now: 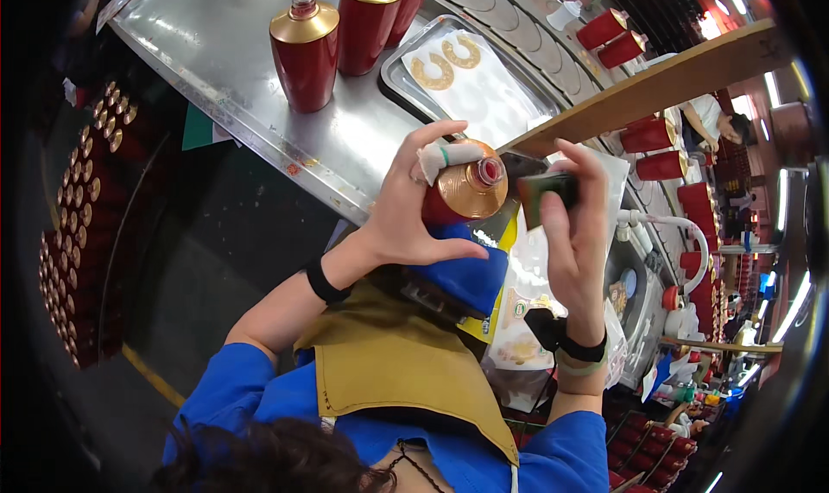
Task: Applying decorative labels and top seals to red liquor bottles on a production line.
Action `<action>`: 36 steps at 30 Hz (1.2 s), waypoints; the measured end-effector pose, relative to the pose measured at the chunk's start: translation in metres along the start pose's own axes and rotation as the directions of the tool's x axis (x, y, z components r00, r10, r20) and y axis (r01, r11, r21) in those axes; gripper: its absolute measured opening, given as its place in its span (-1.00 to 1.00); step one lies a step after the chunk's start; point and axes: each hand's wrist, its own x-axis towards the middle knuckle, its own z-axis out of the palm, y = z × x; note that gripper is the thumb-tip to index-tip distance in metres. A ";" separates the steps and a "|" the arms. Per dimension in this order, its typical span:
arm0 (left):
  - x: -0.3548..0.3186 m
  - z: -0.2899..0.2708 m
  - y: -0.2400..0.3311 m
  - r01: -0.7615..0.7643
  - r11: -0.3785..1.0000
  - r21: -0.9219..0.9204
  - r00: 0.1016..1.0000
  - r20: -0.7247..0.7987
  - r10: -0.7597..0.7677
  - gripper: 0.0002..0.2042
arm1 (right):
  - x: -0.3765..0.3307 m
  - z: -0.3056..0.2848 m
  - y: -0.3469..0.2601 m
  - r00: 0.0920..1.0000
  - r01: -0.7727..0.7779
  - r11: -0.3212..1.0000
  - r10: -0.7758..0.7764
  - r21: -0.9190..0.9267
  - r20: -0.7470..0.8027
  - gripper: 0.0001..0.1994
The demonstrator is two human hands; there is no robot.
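My left hand (399, 204) curves round a red bottle (469, 191) with a gold shoulder and a clear, open neck. One finger, wrapped in white with a green band, lies across the gold shoulder, while the thumb stands out below. Under the bottle is a bundle of blue cloth (471, 277). Just right of the neck, my right hand (574, 217) pinches a small dark green block (549, 196), blurred and apart from the bottle. Its exact kind cannot be made out.
Similar bottles (304, 57) stand on the metal table (233, 70). A tray (399, 83) holds paper with gold horseshoe-shaped pieces (432, 70). A wooden bar (656, 83) slants across the right. Many gold-topped bottles (82, 191) crowd the left; a white pipe (682, 225) bends at right.
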 end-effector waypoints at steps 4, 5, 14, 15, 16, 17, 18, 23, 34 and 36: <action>-0.006 0.017 -0.001 0.066 0.970 0.235 0.994 -0.104 -0.043 -0.14 | 0.002 -0.009 -0.007 0.798 0.602 0.612 -0.441 -0.513 0.411 -0.65; -0.006 0.017 -0.001 0.025 0.969 0.245 0.992 -0.122 0.005 -0.18 | 0.002 -0.009 -0.007 0.778 0.627 0.579 -0.433 -0.521 0.456 -0.67; -0.003 0.011 0.001 0.011 0.991 0.132 0.999 -0.032 -0.007 -0.21 | 0.005 -0.006 -0.010 0.687 0.721 0.489 -0.597 -0.491 0.414 -0.71; -0.004 0.015 0.001 0.052 0.980 0.191 0.996 -0.083 -0.036 -0.20 | 0.005 -0.006 -0.010 0.673 0.737 0.551 -0.550 -0.391 0.493 -0.71; -0.006 0.017 0.001 0.095 0.963 0.251 0.988 -0.138 -0.061 -0.20 | 0.004 -0.006 -0.010 0.604 0.771 0.581 -0.538 -0.260 0.588 -0.71; -0.007 0.018 0.000 0.086 0.960 0.267 0.986 -0.158 -0.044 -0.20 | 0.003 -0.006 -0.009 0.533 0.763 0.622 -0.449 -0.178 0.717 -0.72; -0.007 0.019 0.000 0.061 0.963 0.262 0.988 -0.151 -0.021 -0.20 | 0.004 -0.005 -0.009 0.595 0.711 0.661 -0.382 -0.241 0.707 -0.72; -0.006 0.010 -0.005 0.064 0.995 0.081 0.996 -0.071 -0.058 -0.23 | 0.003 -0.005 -0.009 0.693 0.719 0.561 -0.536 -0.410 0.482 -0.73; -0.021 0.014 -0.009 -0.037 0.975 0.218 0.997 -0.064 0.052 -0.17 | -0.002 -0.016 -0.009 0.672 0.674 0.668 -0.376 -0.315 0.638 -0.75; -0.026 0.019 -0.011 -0.036 0.941 0.335 0.997 -0.057 0.058 -0.14 | -0.002 -0.028 -0.012 0.810 0.559 0.718 -0.365 -0.415 0.459 -0.73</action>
